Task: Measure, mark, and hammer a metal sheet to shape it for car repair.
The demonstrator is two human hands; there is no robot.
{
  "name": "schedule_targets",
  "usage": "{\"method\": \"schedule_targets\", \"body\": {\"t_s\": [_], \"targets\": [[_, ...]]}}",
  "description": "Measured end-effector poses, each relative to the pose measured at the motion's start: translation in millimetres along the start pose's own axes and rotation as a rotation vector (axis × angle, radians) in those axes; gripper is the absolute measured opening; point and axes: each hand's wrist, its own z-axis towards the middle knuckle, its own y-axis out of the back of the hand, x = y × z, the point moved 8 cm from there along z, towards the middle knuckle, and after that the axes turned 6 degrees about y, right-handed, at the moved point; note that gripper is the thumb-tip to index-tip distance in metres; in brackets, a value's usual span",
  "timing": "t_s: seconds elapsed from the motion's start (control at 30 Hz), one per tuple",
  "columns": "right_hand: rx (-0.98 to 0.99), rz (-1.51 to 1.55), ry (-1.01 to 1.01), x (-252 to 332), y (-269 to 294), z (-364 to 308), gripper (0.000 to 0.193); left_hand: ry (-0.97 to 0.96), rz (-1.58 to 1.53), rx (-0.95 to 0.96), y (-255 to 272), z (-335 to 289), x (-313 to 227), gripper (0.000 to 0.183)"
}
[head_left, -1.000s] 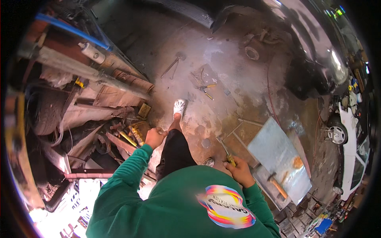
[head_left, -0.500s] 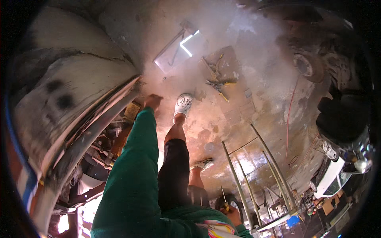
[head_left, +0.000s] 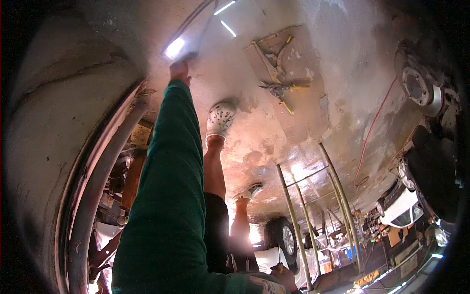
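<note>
- Reaching higher up the frame with the left hand (head_left: 181,72) than half a second ago, green sleeve (head_left: 169,166) now stretched long from the lower edge to the upper left of centre.
- Viewing yellow-handled tools (head_left: 284,88) and a pale clog (head_left: 220,119) larger than in the earlier frame, the tools also shifted upward.
- Bringing that left hand close to a long, thin, dark bar (head_left: 188,22) in the upper left of centre, just below a bright white patch (head_left: 175,48); cannot tell, from blur and angle, whether fingers stand apart or grip anything.
- Keeping the right hand (head_left: 285,277) at the lower edge, right of centre, fingers clamped around the handle of a screwdriver (head_left: 279,259), thin shaft pointing up.
- Showing, at upper right of centre, those tools lying on a brownish flat sheet (head_left: 307,120) on the floor.
- Filling the left edge with a big, dull, curved panel (head_left: 54,142), dark along its right border.
- Standing at lower right: a metal frame (head_left: 292,210) with upright legs, near a dark tyre (head_left: 288,240).
- Showing a red hose (head_left: 373,132) curving across the right side, below and left of a wheel (head_left: 413,85); farther down, a white car (head_left: 402,210).
</note>
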Motion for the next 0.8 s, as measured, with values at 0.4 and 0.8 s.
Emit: {"method": "schedule_targets", "body": {"t_s": [0.4,0.8], "targets": [[-0.101,-0.164,0.143,-39.3,42.4,-68.9,0.021,0.406,-0.847,0.283,24.1,-289.5,-187.2,0.027],[-0.082,-0.420,0.999,-98.7,149.6,-169.1,0.038,0.087,-0.911,0.632,215.2,-692.5,-500.7,0.057]]}}
